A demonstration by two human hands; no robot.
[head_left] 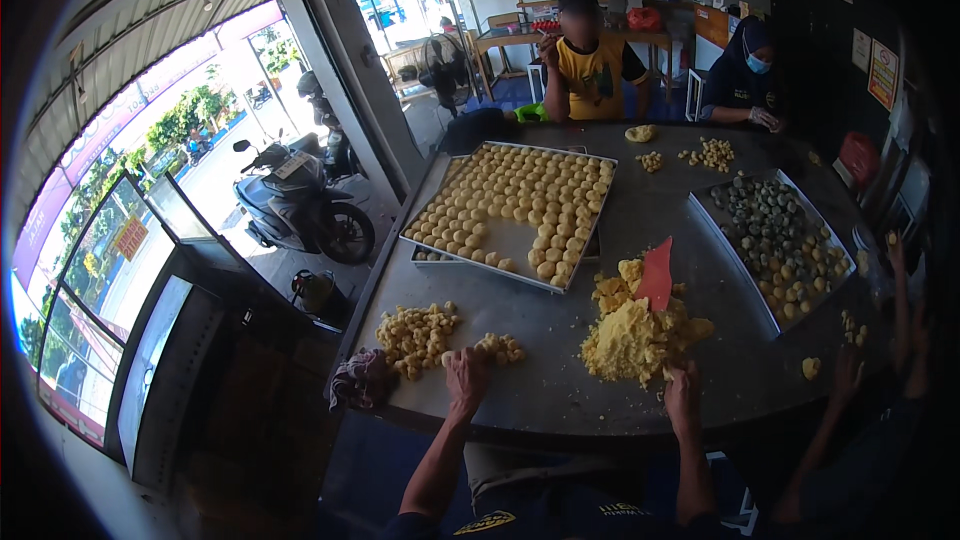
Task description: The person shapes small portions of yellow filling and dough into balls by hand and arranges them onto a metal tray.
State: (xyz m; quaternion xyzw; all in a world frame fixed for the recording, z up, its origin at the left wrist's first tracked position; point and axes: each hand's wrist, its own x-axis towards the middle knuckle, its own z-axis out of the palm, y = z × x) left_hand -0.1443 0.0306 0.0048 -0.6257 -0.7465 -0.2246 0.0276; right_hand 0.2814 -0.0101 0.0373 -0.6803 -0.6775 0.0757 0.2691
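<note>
My left hand [466, 380] is closed at the table's near left, with a pale piece of dough [447, 359] showing at its fingers. Beside it lie a heap of small yellow dough pieces [415, 333] and a smaller row of pieces [499, 347]. My right hand [683, 387] has its fingers curled at the near right edge of a large crumbly yellow dough mound [640, 335]; what they grip is hidden. A red flat scraper-like piece [655, 276] stands in the mound. Beyond it, a tray [505, 278] holds many round dough balls.
On the right lies a second tray [776, 328] of greenish and yellow balls. A crumpled cloth [362, 380] sits at the left table edge. Two people [592, 70] sit across the table, and another person's arm [845, 380] reaches in at right.
</note>
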